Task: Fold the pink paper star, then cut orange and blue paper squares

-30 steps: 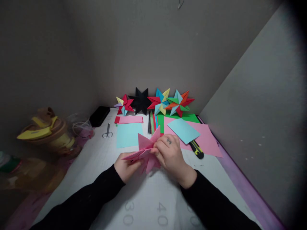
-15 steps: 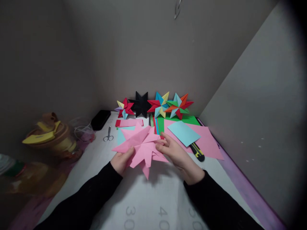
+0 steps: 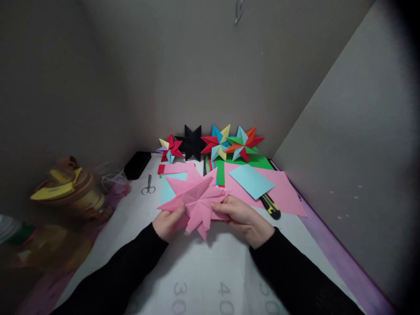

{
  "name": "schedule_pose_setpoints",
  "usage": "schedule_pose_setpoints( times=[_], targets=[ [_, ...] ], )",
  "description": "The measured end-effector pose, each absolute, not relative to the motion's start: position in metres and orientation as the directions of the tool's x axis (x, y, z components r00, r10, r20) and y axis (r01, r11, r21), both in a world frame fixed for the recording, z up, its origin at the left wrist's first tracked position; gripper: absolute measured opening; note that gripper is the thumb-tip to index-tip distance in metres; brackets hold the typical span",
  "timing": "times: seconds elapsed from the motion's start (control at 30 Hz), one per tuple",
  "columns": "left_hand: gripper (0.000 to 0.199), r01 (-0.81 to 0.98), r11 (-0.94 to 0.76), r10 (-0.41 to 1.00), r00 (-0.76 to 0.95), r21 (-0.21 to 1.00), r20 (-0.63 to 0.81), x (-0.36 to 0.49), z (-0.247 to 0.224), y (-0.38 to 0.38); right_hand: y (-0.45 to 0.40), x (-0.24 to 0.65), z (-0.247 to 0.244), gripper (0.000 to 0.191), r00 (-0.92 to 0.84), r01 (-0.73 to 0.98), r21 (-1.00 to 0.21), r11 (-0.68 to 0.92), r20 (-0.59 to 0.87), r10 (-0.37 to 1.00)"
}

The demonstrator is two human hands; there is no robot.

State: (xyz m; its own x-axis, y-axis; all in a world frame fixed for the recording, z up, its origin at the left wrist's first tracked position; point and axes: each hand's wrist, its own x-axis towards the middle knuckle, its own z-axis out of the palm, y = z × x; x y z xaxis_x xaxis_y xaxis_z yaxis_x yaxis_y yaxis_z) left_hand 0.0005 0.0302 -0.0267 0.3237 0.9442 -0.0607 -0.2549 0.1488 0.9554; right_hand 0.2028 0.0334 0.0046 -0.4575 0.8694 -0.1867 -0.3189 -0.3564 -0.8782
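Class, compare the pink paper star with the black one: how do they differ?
The pink star is held by the left hand and right hand; the black star stands by the back wall. The pink star is nearer; the black star is farther back. Both are pointed and single-coloured.

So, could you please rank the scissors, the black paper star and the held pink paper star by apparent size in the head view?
1. Pink paper star, helped by being nearer the camera
2. Black paper star
3. Scissors
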Motion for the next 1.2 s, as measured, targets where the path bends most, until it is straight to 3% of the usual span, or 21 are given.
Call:
schedule_pose_setpoints(
  times=[0.1,0.2,0.3,0.4,0.5,0.7,0.8,0.9,0.97,1.03,1.1,1.2],
  targets=[
    [0.044,-0.399,0.229,0.957,0.262,0.888,-0.129,-0.006,-0.022,0.038,0.039,0.212,0.003,0.034,-0.471,-0.26,-0.902,-0.345,-0.194,0.861],
    [0.04,-0.348,0.222,0.964,0.217,0.911,-0.152,-0.018,-0.019,0.047,0.044,0.223,0.005,0.032,-0.462,-0.153,-0.929,-0.336,-0.233,0.856],
    [0.045,-0.258,0.231,0.934,0.328,0.938,-0.14,-0.024,-0.014,0.05,0.044,0.231,0.007,0.03,-0.472,-0.055,-0.95,-0.308,-0.247,0.846],
    [0.038,-0.141,0.271,0.845,0.509,0.952,-0.165,-0.022,-0.011,0.046,0.04,0.23,0.008,0.026,-0.52,0.006,-0.967,-0.253,-0.219,0.826],
    [0.032,-0.07,0.197,0.832,0.54,0.978,-0.128,-0.017,-0.013,0.039,0.035,0.225,0.012,0.025,-0.568,0.035,-0.973,-0.229,-0.208,0.796],
    [0.031,0.151,-0.044,0.913,0.407,0.987,-0.022,-0.013,-0.016,0.032,0.032,0.223,0.021,0.033,-0.558,0.052,-0.988,-0.146,-0.15,0.816],
    [0.024,0.289,-0.185,0.94,0.332,0.939,0.083,-0.01,-0.009,0.028,0.033,0.231,0.027,0.05,-0.446,0.162,-0.985,0.061,-0.017,0.895],
    [0.018,0.332,-0.295,0.941,0.265,0.896,0.212,-0.006,-0.001,0.024,0.026,0.232,0.037,0.065,-0.212,0.352,-0.887,0.299,0.236,0.948],
    [0.018,0.319,-0.35,0.927,0.255,0.881,0.275,-0.004,0.002,0.021,0.016,0.227,0.044,0.051,-0.078,0.457,-0.771,0.442,0.461,0.884],
    [0.019,0.303,-0.405,0.904,0.275,0.863,0.328,-0.003,0.003,0.019,0.006,0.217,0.049,0.031,-0.094,0.536,-0.623,0.57,0.627,0.773],
    [0.019,0.301,-0.465,0.875,0.302,0.832,0.379,-0.003,0.003,0.018,-0.001,0.208,0.05,0.02,-0.191,0.574,-0.503,0.646,0.685,0.703],
    [0.021,0.298,-0.528,0.839,0.327,0.795,0.435,-0.003,0.002,0.017,-0.004,0.2,0.049,0.019,-0.234,0.579,-0.456,0.676,0.701,0.673]
  ],
)
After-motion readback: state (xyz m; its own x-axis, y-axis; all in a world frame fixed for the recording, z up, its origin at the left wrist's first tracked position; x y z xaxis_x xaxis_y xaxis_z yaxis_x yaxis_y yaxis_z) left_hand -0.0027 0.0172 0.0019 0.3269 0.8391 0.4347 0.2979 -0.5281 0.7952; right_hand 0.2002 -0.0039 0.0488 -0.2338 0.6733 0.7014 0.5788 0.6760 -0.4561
